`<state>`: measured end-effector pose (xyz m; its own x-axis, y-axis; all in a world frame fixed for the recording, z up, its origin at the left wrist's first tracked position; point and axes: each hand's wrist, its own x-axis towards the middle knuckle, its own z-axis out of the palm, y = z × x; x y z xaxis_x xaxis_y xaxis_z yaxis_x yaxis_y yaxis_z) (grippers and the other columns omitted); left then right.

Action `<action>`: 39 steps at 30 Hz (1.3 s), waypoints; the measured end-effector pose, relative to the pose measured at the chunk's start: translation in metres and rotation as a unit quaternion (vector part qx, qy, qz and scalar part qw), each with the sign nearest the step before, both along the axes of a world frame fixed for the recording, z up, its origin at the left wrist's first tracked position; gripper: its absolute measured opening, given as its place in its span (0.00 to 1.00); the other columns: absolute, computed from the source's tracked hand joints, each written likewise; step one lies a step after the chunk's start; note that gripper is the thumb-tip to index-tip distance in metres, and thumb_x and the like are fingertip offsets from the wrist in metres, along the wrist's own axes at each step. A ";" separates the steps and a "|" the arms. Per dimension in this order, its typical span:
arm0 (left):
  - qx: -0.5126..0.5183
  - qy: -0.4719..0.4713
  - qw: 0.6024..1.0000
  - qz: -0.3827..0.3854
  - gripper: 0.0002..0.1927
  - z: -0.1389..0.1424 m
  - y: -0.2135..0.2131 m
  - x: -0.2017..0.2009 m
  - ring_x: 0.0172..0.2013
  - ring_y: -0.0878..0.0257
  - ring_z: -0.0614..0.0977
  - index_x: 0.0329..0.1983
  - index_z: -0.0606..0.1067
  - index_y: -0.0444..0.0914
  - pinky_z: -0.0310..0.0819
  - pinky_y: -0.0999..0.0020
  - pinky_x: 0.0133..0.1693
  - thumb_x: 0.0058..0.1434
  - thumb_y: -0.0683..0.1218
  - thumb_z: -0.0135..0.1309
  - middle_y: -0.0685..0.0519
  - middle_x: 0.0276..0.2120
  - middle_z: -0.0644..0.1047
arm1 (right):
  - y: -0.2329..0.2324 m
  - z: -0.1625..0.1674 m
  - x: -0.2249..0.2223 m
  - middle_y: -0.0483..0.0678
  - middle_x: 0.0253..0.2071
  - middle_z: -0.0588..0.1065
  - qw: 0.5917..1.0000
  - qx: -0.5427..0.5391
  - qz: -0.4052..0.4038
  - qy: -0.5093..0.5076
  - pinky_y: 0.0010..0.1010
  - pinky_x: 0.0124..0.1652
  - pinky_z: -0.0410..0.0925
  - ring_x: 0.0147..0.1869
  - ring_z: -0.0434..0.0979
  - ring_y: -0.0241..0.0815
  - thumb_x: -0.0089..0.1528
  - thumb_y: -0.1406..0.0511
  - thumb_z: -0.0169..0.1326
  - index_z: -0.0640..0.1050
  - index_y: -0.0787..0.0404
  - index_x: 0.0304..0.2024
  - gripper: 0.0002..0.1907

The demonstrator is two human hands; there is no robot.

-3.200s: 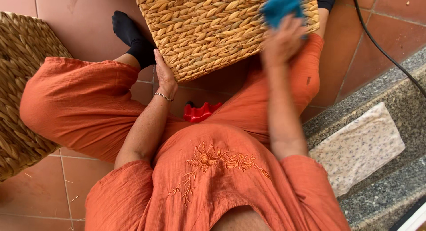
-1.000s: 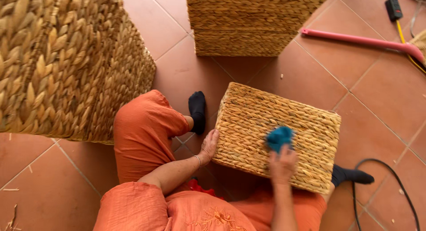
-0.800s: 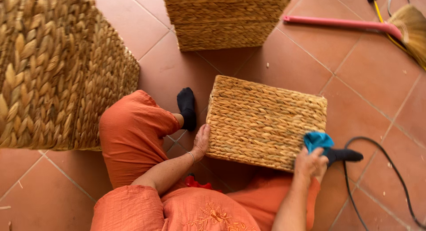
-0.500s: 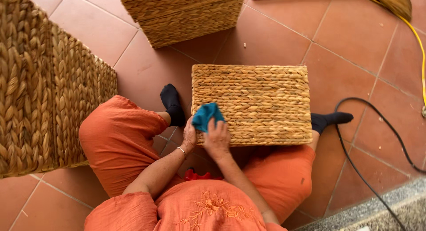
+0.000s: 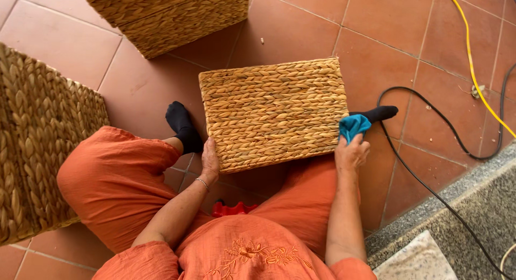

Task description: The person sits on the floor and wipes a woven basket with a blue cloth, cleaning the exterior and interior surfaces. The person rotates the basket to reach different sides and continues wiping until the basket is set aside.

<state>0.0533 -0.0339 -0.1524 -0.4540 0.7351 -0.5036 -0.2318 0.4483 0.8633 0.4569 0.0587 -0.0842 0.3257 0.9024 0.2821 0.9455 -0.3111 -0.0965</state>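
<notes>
Woven basket (image 5: 274, 112) sits at the centre of my view, resting across the lap of the seated person in orange clothes, its flat plaited face turned up toward the camera, which keeps that whole face within reach of both arms. At about seven o'clock of it, the left hand (image 5: 209, 163) lies against the near left corner, fingers flat and curled round the edge, not clenched on anything else; judging by the placement, it braces the basket so it does not slide off the legs. At about four o'clock, the right hand (image 5: 352, 153) is closed on a bunched blue cloth (image 5: 353, 127), pressed at the basket's right edge just beside a black-socked foot (image 5: 377, 114). The other socked foot (image 5: 183, 127) shows at nine o'clock of the basket. A larger woven basket (image 5: 43, 145) stands at the far left and another one (image 5: 166, 14) at eleven o'clock, both on the terracotta tile floor (image 5: 387, 38). A black cable (image 5: 430, 151) and a yellow cable (image 5: 473, 59) trail across the tiles at two to three o'clock, well apart from the hands
</notes>
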 end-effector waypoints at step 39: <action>-0.010 -0.419 0.907 0.037 0.31 -0.019 -0.001 -0.017 0.52 0.51 0.81 0.66 0.67 0.42 0.81 0.54 0.50 0.67 0.63 0.43 0.44 0.59 0.76 | 0.025 -0.027 0.077 0.48 0.59 0.76 0.743 -0.055 -0.113 0.658 0.35 0.56 0.68 0.59 0.75 0.42 0.66 0.55 0.56 0.72 0.62 0.65 0.29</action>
<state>0.0364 -0.0353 -0.1717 0.0471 0.7051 -0.7076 -0.8326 0.4191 0.3622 0.5344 0.0835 -0.1110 0.4016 0.7767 -0.4852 -0.0220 -0.5215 -0.8530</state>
